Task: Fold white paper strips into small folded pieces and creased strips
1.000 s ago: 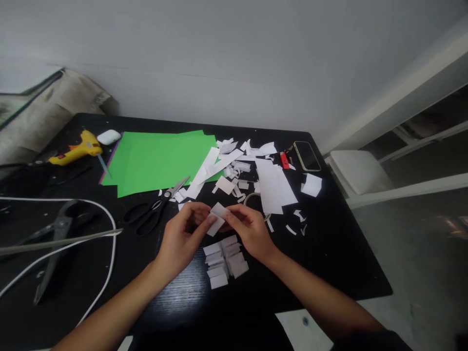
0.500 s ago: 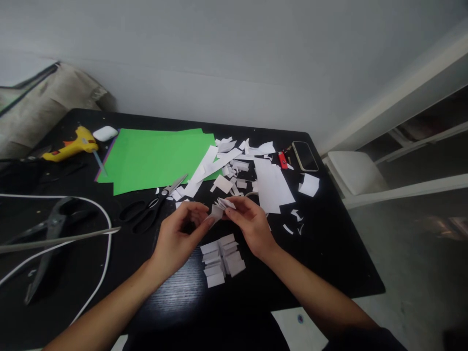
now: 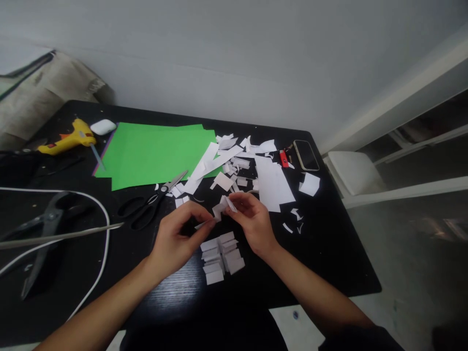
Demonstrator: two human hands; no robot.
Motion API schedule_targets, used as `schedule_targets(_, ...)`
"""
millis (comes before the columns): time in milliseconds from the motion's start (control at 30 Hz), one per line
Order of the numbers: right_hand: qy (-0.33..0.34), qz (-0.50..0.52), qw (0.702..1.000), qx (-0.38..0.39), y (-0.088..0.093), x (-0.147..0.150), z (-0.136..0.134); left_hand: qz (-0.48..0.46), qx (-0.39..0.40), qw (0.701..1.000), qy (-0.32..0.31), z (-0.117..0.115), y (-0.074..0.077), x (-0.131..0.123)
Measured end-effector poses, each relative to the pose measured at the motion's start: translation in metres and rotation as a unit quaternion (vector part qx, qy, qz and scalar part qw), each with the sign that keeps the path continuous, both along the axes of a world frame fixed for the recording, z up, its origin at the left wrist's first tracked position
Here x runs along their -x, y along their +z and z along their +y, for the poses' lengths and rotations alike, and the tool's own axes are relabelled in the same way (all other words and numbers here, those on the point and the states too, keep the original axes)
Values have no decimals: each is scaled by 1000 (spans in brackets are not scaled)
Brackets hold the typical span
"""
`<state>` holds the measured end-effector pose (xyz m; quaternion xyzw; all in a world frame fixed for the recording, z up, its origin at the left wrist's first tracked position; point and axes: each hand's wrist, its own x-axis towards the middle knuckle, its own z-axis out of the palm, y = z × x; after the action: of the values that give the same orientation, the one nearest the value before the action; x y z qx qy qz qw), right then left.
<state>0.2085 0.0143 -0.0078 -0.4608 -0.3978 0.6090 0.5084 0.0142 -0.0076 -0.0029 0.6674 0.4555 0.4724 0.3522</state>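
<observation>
Between my two hands stretches a white folded paper strip (image 3: 220, 206) with zigzag creases. My left hand (image 3: 183, 228) pinches its left end between thumb and fingers. The other end is gripped by my right hand (image 3: 252, 219), whose thumb presses the bunched folds. Just below, on the black table, lies a white pleated paper piece (image 3: 222, 257) with rows of raised flaps on either side of a centre crease. Black-handled scissors (image 3: 151, 202) rest partly open to the left of my left hand.
Green sheets (image 3: 161, 151) lie behind the hands, beside scattered white paper scraps (image 3: 228, 170). A yellow glue gun (image 3: 73, 139) and white cable (image 3: 106, 243) are left. A red lighter (image 3: 283, 159) and phone (image 3: 306, 155) lie right, near the black table's edge (image 3: 351, 234).
My left hand has drawn its end of the paper strip slightly left and down, so the folds spread into an open zigzag. My right hand stays nearly in place.
</observation>
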Motion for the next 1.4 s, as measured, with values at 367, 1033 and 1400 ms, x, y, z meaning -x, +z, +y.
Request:
schedule_targets(367,23,22,999,-5,-3,0,-1,14,85,996,38,2,-11,-1)
schedule_targets(1033,110,43,993,-21,-5,-1,-4,-46,134,989,37,5,2,2)
schedule_targets(1400,184,-24,982,-35,0,-8,-1,-31,134,990,8,14,1,6)
